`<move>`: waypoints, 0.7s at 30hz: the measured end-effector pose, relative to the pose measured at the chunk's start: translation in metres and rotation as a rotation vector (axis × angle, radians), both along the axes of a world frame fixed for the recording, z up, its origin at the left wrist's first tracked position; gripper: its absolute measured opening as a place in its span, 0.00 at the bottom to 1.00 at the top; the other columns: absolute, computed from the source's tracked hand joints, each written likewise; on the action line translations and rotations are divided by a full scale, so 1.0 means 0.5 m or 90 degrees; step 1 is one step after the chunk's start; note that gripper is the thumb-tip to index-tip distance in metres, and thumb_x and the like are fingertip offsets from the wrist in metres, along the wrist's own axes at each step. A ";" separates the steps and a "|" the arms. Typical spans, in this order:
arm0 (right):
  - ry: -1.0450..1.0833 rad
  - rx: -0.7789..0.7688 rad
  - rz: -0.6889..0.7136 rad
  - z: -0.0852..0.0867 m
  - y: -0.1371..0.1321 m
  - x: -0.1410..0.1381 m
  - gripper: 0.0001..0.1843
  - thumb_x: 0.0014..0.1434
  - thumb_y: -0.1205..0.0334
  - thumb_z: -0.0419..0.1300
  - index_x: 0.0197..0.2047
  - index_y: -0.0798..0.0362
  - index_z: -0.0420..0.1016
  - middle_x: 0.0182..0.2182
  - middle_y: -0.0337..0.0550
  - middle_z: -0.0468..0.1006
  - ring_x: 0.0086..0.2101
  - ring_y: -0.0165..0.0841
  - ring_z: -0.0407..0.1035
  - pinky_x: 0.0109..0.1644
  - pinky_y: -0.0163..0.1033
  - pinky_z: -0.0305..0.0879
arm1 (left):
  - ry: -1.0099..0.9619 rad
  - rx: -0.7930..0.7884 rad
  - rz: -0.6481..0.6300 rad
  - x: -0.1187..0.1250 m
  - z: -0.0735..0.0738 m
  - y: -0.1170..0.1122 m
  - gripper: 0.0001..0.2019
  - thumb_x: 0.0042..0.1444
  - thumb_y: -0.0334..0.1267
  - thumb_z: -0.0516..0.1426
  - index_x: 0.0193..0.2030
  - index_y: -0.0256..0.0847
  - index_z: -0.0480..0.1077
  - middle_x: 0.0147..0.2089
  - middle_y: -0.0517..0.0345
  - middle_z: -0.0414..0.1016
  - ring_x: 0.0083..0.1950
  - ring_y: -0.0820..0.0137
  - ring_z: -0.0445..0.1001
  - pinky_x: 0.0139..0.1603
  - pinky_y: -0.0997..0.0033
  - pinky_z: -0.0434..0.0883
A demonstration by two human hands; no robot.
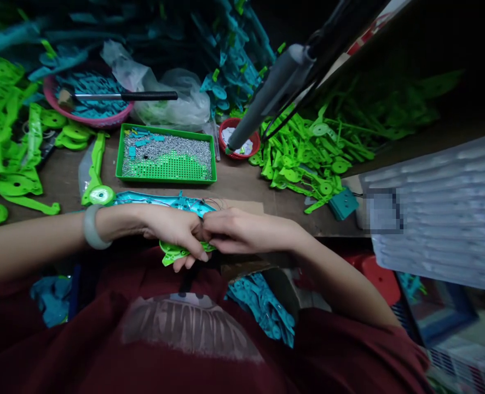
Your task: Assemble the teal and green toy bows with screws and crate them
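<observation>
My left hand (177,229), with a pale bangle (93,227) on its wrist, grips a bright green plastic part (174,253) near the table's front edge. Its thumb presses on top while other fingers show underneath. Against it my right hand (242,230) is closed, fingers curled in at the green part; what its fingertips hold is hidden. Just behind both hands lies a blue plastic shell (156,198) with thin wires along it. A green arm-shaped part with a round end (102,195) rests to the left of that shell.
A green tray (166,179) of small metal pieces stands behind my hands. Beyond are a pink basket (90,120) of blue parts with a hammer (123,96) across it, and a red basket (238,155). Green parts (308,148) pile up right; a grey tool (271,93) hangs overhead.
</observation>
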State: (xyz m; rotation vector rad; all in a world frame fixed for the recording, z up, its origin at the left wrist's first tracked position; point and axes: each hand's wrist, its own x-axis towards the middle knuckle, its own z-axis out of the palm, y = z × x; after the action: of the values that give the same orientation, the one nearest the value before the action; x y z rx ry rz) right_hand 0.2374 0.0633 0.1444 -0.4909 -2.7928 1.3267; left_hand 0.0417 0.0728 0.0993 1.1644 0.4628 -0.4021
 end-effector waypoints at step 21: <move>-0.035 0.116 -0.343 -0.020 -0.032 0.064 0.13 0.60 0.64 0.63 0.49 0.55 0.70 0.38 0.44 0.76 0.33 0.30 0.67 0.36 0.34 0.61 | 0.014 0.108 0.291 0.029 -0.042 -0.045 0.20 0.60 0.49 0.56 0.22 0.38 0.69 0.18 0.58 0.72 0.17 0.73 0.67 0.21 0.76 0.61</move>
State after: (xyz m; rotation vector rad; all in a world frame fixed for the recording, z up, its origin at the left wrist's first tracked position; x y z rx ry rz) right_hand 0.2695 0.0472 0.1345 -1.1733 -2.5079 0.9434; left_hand 0.0561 0.0504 0.0783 1.1760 0.7730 0.0217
